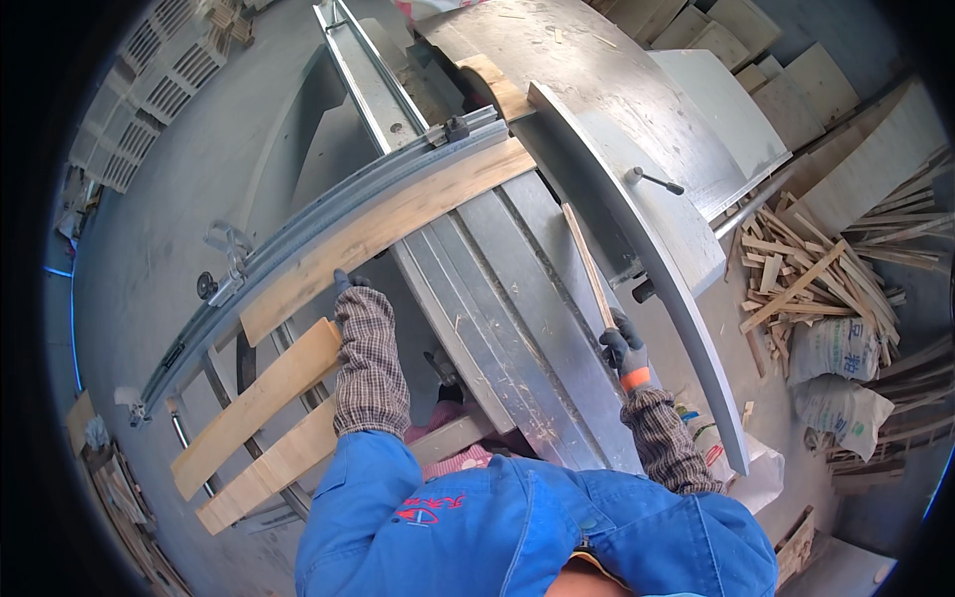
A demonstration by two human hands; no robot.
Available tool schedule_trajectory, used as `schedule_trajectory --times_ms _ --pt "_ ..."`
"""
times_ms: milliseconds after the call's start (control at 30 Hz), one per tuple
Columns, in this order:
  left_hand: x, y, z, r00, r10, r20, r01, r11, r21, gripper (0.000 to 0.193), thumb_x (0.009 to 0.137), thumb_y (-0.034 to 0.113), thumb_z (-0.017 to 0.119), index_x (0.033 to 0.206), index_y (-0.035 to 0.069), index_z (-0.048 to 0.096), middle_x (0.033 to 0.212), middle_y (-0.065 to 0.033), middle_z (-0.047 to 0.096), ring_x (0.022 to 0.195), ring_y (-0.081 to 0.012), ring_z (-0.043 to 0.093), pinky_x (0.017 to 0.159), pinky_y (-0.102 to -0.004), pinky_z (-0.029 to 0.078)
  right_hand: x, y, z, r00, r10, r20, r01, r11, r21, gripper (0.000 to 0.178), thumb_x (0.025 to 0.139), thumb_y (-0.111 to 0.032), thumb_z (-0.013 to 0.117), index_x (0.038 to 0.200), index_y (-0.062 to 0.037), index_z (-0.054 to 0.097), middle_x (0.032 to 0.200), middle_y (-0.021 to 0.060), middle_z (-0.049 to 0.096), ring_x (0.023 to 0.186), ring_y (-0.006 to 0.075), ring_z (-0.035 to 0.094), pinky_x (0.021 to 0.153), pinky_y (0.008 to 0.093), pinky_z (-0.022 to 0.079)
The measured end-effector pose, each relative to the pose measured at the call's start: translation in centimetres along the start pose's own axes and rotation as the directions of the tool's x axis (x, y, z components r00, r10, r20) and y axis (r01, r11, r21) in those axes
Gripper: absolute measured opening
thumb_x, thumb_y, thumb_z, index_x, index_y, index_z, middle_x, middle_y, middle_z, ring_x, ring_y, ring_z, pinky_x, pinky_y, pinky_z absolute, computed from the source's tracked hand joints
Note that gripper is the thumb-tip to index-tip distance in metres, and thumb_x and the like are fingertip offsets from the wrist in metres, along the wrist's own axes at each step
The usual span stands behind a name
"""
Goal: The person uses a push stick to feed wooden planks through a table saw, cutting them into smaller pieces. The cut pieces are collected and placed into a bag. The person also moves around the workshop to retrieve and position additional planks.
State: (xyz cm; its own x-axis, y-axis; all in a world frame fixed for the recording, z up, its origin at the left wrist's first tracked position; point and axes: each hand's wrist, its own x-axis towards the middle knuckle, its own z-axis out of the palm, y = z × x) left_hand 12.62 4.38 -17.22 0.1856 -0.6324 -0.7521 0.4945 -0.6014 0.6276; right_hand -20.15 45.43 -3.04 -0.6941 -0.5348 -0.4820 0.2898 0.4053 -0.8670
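A long wooden board (398, 217) lies across the sliding table (497, 308) of a panel saw, along the metal fence (328, 209). At its near edge is my gloved left hand (350, 282), gripping the board, most of its fingers hidden by the hand and sleeve. My gloved right hand (623, 346) closes round the near end of a thin wooden stick (589, 264), which points away over the sliding table. Beyond the board's far end, a short piece of wood (497, 85) sits by the saw slot; the blade cannot be made out.
Two more boards (261, 410) rest on the frame at the left. A curved grey guard rail (647, 239) and a black-handled lever (659, 181) stand right of the sliding table. Wood offcuts (796, 269) and white sacks (841, 383) are heaped on the floor at the right.
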Motion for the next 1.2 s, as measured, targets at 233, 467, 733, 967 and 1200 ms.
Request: schedule_trajectory --times_ms 233,467,733,967,1200 --pt "1.3 0.3 1.6 0.977 -0.109 0.181 0.109 0.994 0.011 0.057 0.09 0.05 0.068 0.129 0.01 0.059 0.122 -0.0151 0.063 0.117 -0.0271 0.057 0.098 -0.0418 0.047 -0.6 0.4 -0.1 1.0 -0.012 -0.008 0.012 0.999 0.052 0.052 0.091 -0.022 0.064 0.142 -0.0127 0.055 0.079 -0.0013 0.064 0.057 0.0069 0.054 0.049 0.0215 0.039" --pt "3.3 -3.2 3.8 0.937 -0.083 0.339 0.029 0.987 0.161 0.053 0.094 0.052 0.064 0.124 0.008 0.063 0.115 -0.0133 0.067 0.109 -0.0234 0.062 0.092 -0.0385 0.05 -0.3 -2.0 0.0 1.0 -0.014 -0.013 0.013 0.999 -0.03 0.052 0.091 -0.022 0.064 0.141 -0.0123 0.056 0.081 0.0002 0.065 0.057 0.0084 0.057 0.048 0.022 0.04" --pt "-8.6 3.4 7.3 0.61 0.435 0.662 -0.506 -0.429 0.748 0.08 0.084 0.063 0.069 0.144 0.014 0.047 0.145 -0.0167 0.045 0.141 -0.0288 0.038 0.115 -0.0476 0.032 4.2 -4.3 0.6 1.0 -0.012 -0.017 0.011 0.999 -0.034 0.05 0.092 -0.025 0.059 0.141 -0.0146 0.056 0.082 0.0035 0.065 0.056 0.011 0.058 0.044 0.0249 0.04" --pt "-11.4 6.9 13.3 0.73 0.148 0.667 -0.291 -0.815 0.5 0.118 0.071 0.073 0.071 0.162 0.029 0.009 0.168 -0.0132 -0.001 0.155 -0.033 0.001 0.124 -0.0531 0.004 8.3 -6.8 2.8 1.0 0.003 0.026 -0.002 0.999 -0.039 0.047 0.091 -0.027 0.064 0.137 -0.022 0.06 0.08 0.0012 0.065 0.054 0.0098 0.056 0.045 0.0245 0.038" --pt "-10.3 6.6 14.0 0.659 0.178 0.73 -0.34 -0.796 0.501 0.114 0.068 0.071 0.073 0.16 0.029 0.019 0.161 -0.0116 0.011 0.151 -0.036 0.01 0.123 -0.0539 0.008 9.1 -7.3 3.4 1.0 -0.008 0.024 0.009 0.998 -0.057 0.05 0.092 -0.026 0.061 0.141 -0.0184 0.056 0.078 0.0024 0.063 0.053 0.0092 0.054 0.043 0.0236 0.039"
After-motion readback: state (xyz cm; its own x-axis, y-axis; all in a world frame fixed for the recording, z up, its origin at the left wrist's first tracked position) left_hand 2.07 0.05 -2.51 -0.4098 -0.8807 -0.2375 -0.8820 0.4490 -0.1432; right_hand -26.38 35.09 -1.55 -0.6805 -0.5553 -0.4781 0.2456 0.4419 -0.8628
